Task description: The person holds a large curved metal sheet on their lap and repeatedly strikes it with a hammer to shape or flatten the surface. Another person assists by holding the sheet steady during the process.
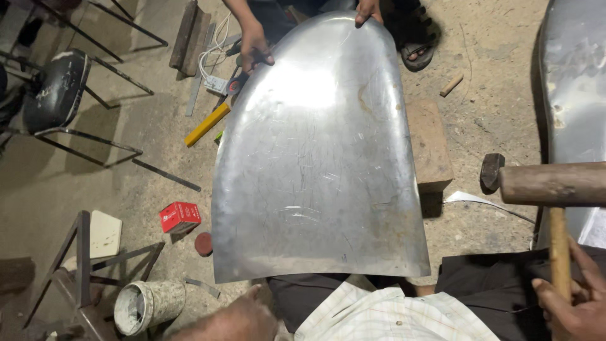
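sheet: curved bare metal panel, domed side up, in the middle of the view; its square end rests near the wearer's lap, its rounded end points away
long axis: runs straight away from the wearer, toward a second person at the far end
right hand: closed around the wooden handle of a mallet, at the lower right corner
mallet: head raised, lying crosswise, well to the right of the sheet and apart from it; handle stands nearly upright from the fist
direction: the sheet lies to the left of the mallet head, and lower
left hand: at the bottom edge, just below the sheet's near left corner; only the back shows, so I cannot tell whether it is open or closed
nearer hand: the left is close to the sheet's edge, the right well apart
helper's hands: both grip the far rounded rim, one on each side
block: wood, under the sheet's right edge
floor: dusty, with a red box just left of the sheet
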